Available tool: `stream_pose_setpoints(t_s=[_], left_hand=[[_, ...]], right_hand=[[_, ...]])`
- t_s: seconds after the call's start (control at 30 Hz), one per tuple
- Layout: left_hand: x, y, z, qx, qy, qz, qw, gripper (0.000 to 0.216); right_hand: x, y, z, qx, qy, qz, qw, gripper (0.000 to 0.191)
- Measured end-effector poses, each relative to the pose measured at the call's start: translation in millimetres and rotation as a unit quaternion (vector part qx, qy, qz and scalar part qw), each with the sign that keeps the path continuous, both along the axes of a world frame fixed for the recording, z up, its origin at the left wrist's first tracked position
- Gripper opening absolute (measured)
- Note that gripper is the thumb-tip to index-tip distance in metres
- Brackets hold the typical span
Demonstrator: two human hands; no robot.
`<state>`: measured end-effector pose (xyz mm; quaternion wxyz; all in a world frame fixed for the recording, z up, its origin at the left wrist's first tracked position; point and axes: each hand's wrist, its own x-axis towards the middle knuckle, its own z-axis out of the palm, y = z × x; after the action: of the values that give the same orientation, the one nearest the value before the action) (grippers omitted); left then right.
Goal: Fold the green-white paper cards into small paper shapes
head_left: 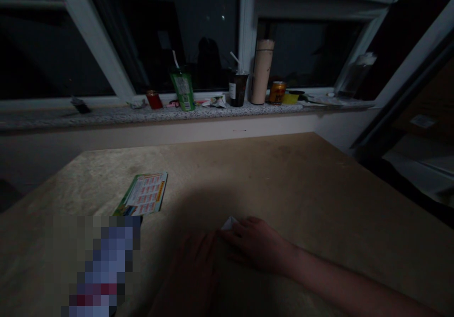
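Two hands: you are resting both on the table, right of the leaflet.
Right hand: fingers are lying flat and unclenched, tips pressing the white paper scrap right of the leaflet, probably pinning it still.
Left hand: sitting in deep shadow; you cannot tell its grip.
Sill cups: beyond the leaflet, the green cup and dark cup are carrying straws, their contents hiding.

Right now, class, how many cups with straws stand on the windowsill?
2: a green cup left of centre, a dark cup beside the tall tumbler. Darkness may hide others.
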<state>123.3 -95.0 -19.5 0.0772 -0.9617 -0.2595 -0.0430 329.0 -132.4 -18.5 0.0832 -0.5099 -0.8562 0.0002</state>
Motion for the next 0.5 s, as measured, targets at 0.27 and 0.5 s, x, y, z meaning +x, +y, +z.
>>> stream_pose_setpoints(t_s=[0.27,0.5], left_hand=[[-13,5,-10.5,0.02,-0.02,-0.032,0.999,0.041],[-20,10,-5.6,0.009,-0.022,-0.054,0.998,0.043]], right_hand=[[1,1,2.4,-0.008,0.01,-0.001,1.0,0.046],[4,2,4.9,-0.019,0.031,0.004,0.999,0.045]])
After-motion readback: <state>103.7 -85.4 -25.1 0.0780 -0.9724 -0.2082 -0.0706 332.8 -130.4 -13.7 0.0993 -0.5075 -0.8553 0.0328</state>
